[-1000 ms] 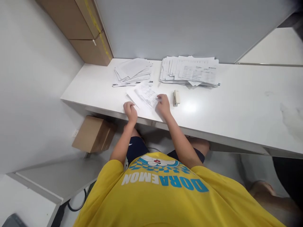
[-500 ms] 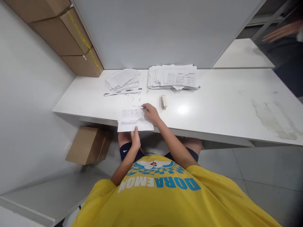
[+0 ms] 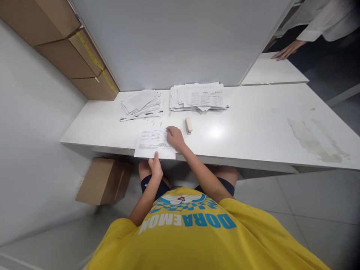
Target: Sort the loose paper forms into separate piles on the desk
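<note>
A printed sheet of paper (image 3: 150, 143) lies at the near edge of the white table (image 3: 253, 127), its lower edge hanging over the rim. My left hand (image 3: 155, 167) pinches that lower edge from below the table rim. My right hand (image 3: 176, 137) rests closed on the sheet's right side. A small beige stapler (image 3: 188, 125) lies just to the right of my right hand. Behind are two paper stacks: a loose one (image 3: 140, 104) to the left and a larger one (image 3: 198, 96) to the right.
Cardboard boxes (image 3: 70, 48) are stacked along the left wall, and another box (image 3: 102, 180) stands on the floor under the table. A grey partition backs the table. Another person's hand (image 3: 285, 50) rests on a second table (image 3: 270, 71) at the far right.
I have pulled the sheet toward the table's near edge and squared it up. My left hand dropped below the rim to grip it. Another person's hand came into view at far right.
</note>
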Demonstrator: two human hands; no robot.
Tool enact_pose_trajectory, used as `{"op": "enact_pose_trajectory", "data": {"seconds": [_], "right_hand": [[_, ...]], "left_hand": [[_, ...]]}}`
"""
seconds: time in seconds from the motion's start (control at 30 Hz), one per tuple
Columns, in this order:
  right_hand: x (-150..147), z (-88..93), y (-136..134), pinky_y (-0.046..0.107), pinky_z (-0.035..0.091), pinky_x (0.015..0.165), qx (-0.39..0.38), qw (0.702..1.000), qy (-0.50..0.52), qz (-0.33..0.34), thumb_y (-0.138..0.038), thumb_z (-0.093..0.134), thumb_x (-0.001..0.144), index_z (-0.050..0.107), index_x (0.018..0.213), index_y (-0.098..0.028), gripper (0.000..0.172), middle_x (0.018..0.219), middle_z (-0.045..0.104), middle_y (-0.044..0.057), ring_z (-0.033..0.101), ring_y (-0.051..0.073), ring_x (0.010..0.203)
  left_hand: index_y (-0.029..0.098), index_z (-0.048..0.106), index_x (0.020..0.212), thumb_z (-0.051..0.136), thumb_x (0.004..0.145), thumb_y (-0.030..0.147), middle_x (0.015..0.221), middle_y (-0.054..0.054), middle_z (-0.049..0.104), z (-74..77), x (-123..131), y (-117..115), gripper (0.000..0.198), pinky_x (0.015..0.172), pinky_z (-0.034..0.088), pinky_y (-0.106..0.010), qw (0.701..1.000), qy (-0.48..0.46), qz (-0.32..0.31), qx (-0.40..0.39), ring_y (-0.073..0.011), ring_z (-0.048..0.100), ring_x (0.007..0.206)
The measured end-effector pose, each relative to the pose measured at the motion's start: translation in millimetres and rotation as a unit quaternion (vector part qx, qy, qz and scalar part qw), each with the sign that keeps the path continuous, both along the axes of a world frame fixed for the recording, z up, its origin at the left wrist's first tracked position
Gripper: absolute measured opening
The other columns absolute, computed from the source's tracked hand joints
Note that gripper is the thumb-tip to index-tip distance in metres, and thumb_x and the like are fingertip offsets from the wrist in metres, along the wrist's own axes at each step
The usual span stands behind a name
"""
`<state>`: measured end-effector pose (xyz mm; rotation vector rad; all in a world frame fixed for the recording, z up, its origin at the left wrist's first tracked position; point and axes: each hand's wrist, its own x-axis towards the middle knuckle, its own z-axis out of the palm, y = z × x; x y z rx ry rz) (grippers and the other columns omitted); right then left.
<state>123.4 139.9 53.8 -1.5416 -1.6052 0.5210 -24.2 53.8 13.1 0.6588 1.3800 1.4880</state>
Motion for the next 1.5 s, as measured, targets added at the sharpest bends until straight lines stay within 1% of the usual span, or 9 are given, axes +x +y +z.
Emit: {"op": "enact_pose_trajectory", "data": {"seconds": [0.2,0.33,0.5,0.7,0.87,1.03,1.2,1.33,1.5], "right_hand": [[1,2.7,-2,0.039,0.043,0.09,0.001,1.0,-0.004,0.02,-0.016,0.041,0.082,0.068,0.095,-0.018,0.03,0.098,0.071,0.009,0.061,0.026,0.093],[3,4.2,-3,0.033,0.045,0.078,-0.02,0.996,0.056,0.066,-0.019,0.04,0.081,0.067,0.083,-0.021,0.027,0.086,0.07,0.004,0.061,0.022,0.083],[4,4.1,-3,0.036,0.043,0.089,0.002,0.996,0.083,0.034,-0.021,0.04,0.083,0.067,0.093,-0.019,0.029,0.101,0.07,0.008,0.06,0.024,0.098],[5,6.6,-3,0.035,0.045,0.086,-0.016,0.991,0.122,0.046,-0.027,0.041,0.087,0.067,0.086,-0.021,0.026,0.093,0.07,0.006,0.061,0.022,0.09],[7,2.1,-34,0.037,0.046,0.094,0.066,0.977,0.202,-0.009,-0.039,0.042,0.092,0.064,0.1,-0.02,0.031,0.109,0.067,0.01,0.059,0.023,0.106],[6,-8.8,-102,0.041,0.051,0.093,-0.065,0.919,0.389,0.004,-0.055,0.06,0.084,0.053,0.131,-0.024,0.057,0.136,0.057,0.013,0.061,0.023,0.108],[24,3.5,-132,0.044,0.05,0.099,-0.087,0.846,0.526,-0.013,-0.046,0.079,0.07,0.06,0.125,-0.027,0.061,0.138,0.059,0.009,0.062,0.025,0.112],[61,19.2,-128,0.047,0.054,0.091,-0.05,0.854,0.517,-0.023,-0.046,0.078,0.068,0.069,0.102,-0.022,0.043,0.11,0.073,0.01,0.068,0.028,0.099],[117,29.0,-122,0.046,0.053,0.09,0.13,0.895,0.371,-0.211,-0.046,0.074,0.071,0.069,0.094,-0.019,0.036,0.098,0.073,0.008,0.067,0.026,0.096]], "left_hand": [[0.015,0.068,0.111,0.071,0.083,0.037,0.113,-0.012,0.072,-0.8,1,-3,0.036,0.071,0.057,-0.027,0.999,-0.039,-0.013,-0.029,-0.0221,0.07,0.095],[0.019,0.06,0.128,0.071,0.086,0.029,0.134,-0.01,0.062,4.7,5,-6,0.045,0.095,0.055,-0.031,0.994,-0.106,-0.002,-0.025,-0.0234,0.061,0.121],[0.017,0.059,0.13,0.066,0.088,0.023,0.138,-0.011,0.059,8.7,10,-4,0.042,0.109,0.046,-0.037,0.99,-0.134,0.014,-0.027,-0.0246,0.056,0.129],[0.019,0.057,0.133,0.064,0.089,0.02,0.14,-0.009,0.058,11.2,8,-6,0.045,0.112,0.043,-0.036,0.993,-0.119,0.001,0.012,-0.0237,0.052,0.132],[0.023,0.053,0.138,0.067,0.087,0.031,0.144,-0.008,0.055,27.9,1,-12,0.053,0.11,0.045,-0.037,0.993,-0.108,-0.03,0.041,-0.0251,0.053,0.132],[0.024,0.055,0.136,0.07,0.084,0.039,0.138,-0.008,0.06,46.1,6,-26,0.056,0.108,0.047,-0.036,0.992,-0.081,-0.085,0.046,-0.0253,0.055,0.13],[0.024,0.059,0.132,0.073,0.08,0.045,0.129,-0.009,0.065,52.8,35,-34,0.058,0.108,0.046,-0.039,0.973,-0.089,-0.204,0.061,-0.0255,0.057,0.127],[0.019,0.065,0.12,0.083,0.07,0.035,0.118,-0.009,0.07,54.2,43,-13,0.055,0.11,0.044,-0.041,0.971,-0.023,-0.228,0.064,-0.0272,0.059,0.123],[0.019,0.067,0.115,0.079,0.074,0.03,0.112,-0.009,0.07,80.9,24,35,0.044,0.107,0.044,-0.039,0.962,0.092,-0.201,0.158,-0.0252,0.062,0.116]]}}
